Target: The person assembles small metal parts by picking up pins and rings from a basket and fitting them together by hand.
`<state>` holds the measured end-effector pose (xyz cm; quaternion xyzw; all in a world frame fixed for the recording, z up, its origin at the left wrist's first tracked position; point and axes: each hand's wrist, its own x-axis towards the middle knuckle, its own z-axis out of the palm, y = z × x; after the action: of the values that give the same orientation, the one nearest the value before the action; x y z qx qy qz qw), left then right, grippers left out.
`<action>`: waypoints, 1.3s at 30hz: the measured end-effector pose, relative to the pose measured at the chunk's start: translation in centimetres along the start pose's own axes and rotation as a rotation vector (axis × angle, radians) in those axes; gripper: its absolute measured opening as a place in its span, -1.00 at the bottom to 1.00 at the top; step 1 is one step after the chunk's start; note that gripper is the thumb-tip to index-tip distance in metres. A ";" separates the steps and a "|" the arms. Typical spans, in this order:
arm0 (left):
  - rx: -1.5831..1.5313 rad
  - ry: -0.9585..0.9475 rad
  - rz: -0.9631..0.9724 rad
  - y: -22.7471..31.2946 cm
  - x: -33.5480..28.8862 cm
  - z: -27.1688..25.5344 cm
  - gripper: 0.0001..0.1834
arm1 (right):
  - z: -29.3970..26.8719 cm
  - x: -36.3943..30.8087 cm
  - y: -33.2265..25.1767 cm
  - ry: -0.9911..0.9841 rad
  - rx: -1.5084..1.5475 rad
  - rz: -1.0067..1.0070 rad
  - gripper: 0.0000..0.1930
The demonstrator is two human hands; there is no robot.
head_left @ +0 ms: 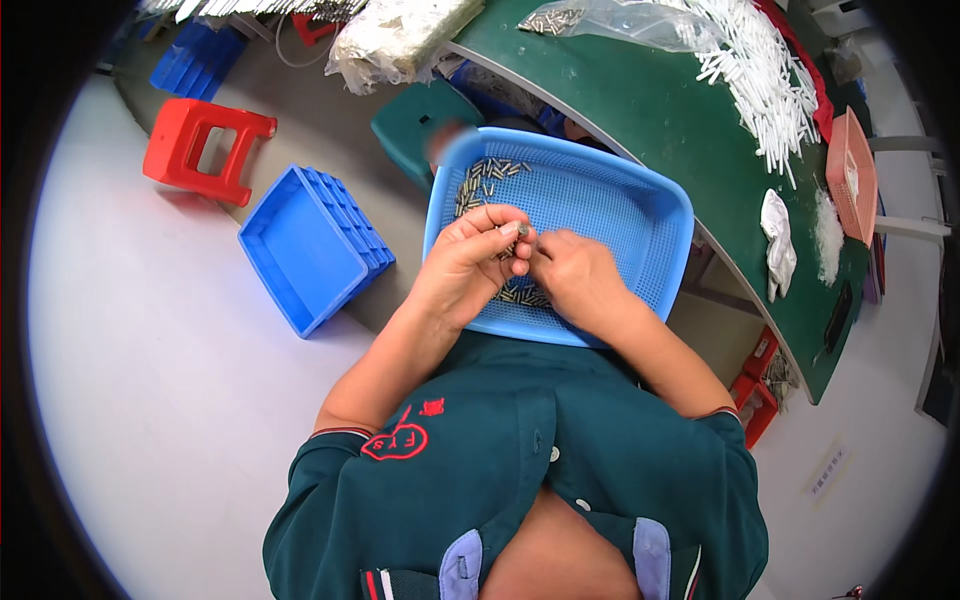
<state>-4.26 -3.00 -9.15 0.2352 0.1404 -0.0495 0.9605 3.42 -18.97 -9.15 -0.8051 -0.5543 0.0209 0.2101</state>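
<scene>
This looks like a small assembly workshop. A green surface point(660, 110) carries heaps of white plastic sticks point(760, 70) and a bag of small metal parts point(600, 20). Blue parts bins point(310, 250) and a red plastic stool point(205, 150) stand on the grey floor point(150, 380).

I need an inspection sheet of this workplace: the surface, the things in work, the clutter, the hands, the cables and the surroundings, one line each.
Surface: green table, curved edge; the work itself is done over the person's lap.
Job's things: blue perforated tray on the lap, holding small metal pins in two groups, at its far corner and under the hands.
Clutter: white sticks in a heap, a clear bag, a white rag, a salmon tray, all on the table.
Hands: left hand pinches a small pin at its fingertips; right hand meets it, fingers closed, its hold unclear.
Cables: nothing seen.
Surroundings: red stool, blue bin, green stool on the floor.
</scene>
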 end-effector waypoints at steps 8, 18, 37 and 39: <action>0.010 0.005 -0.018 -0.4 -0.3 0.0 -0.85 | -1.1 0.1 0.7 0.155 0.284 0.180 -0.94; 0.027 0.024 -0.060 -0.6 -0.3 0.5 -0.86 | -3.9 0.6 0.4 0.075 1.149 0.530 -0.92; 0.056 0.022 -0.098 -0.9 -0.1 0.1 -0.86 | -4.2 1.5 -0.4 0.136 0.863 0.415 -0.88; 0.082 0.030 -0.099 -1.0 -0.2 0.3 -0.86 | -4.4 1.4 -0.8 0.159 0.770 0.365 -0.88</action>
<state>-4.54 -4.00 -9.30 0.2678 0.1643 -0.0991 0.9442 4.42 -18.88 -4.60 -0.7518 -0.3368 0.2008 0.5302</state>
